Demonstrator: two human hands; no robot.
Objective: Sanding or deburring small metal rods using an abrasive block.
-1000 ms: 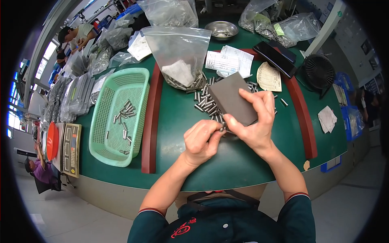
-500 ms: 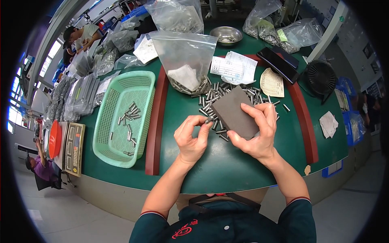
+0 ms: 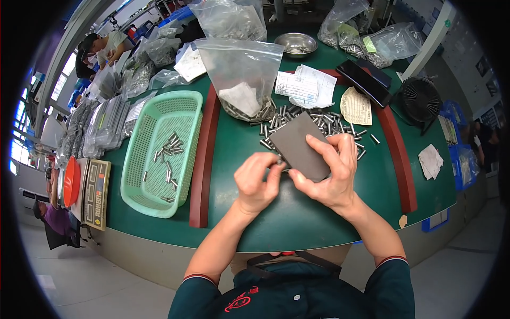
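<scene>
My right hand (image 3: 330,174) grips a dark grey rectangular block (image 3: 302,142), tilted above the table, with its thumb along the near edge and its fingers over the top face. Pinched between the thumb and forefinger of my left hand (image 3: 259,179) is a small metal pin (image 3: 279,159), held against or very near the block's left edge; contact is hard to tell. A heap of short shiny metal pins (image 3: 332,123) lies behind and partly under the block. Left of my hands, several similar pins (image 3: 171,144) lie in a light green plastic basket (image 3: 131,165).
Red-brown bars (image 3: 203,175) flank the work area on the green table (image 3: 234,223). A plastic bag of parts (image 3: 241,69), papers (image 3: 305,87), a phone (image 3: 364,83) and a metal bowl (image 3: 296,45) are behind. A black fan (image 3: 419,101) stands right; scales (image 3: 96,194) stand left.
The block has shifted slightly left and toward me in my right hand. My left hand has turned and moved a little right with the pin, closer to the block's edge.
</scene>
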